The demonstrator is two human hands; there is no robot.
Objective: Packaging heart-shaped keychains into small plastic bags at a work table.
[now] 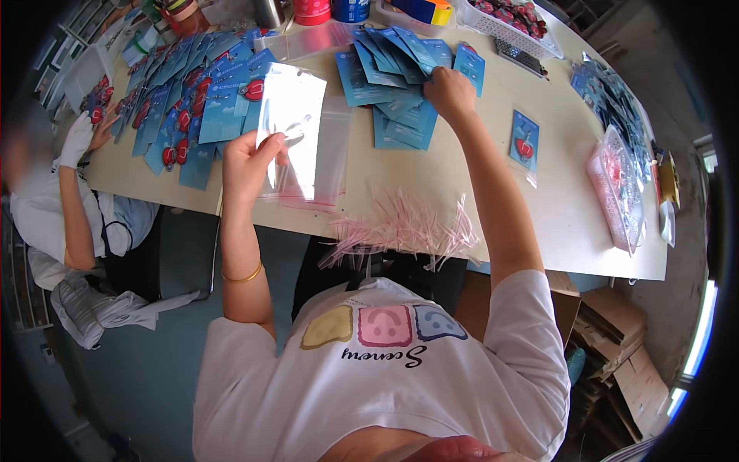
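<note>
My left hand (248,168) pinches a clear plastic bag (299,115) that gleams with glare; a small dark shape shows through or on it. Under it lie more clear zip bags (334,150) with pink edges. At the far middle of the table, my right hand (453,92) reaches to a loose pile of blue printed cards (389,65), its fingers closed on the edge of one card. Left of my left hand spreads a large heap of blue cards with red keychains (252,90) on them. One bagged card with a red keychain (525,141) lies alone at the right.
Pink shredded strips (404,229) hang at the table's near edge. Baskets stand at the far right (504,37) and right side (599,181), beside a heap of bagged cards (612,96). A co-worker's gloved hand (75,141) is at the left. Red (312,11) and blue (351,10) cans stand far back.
</note>
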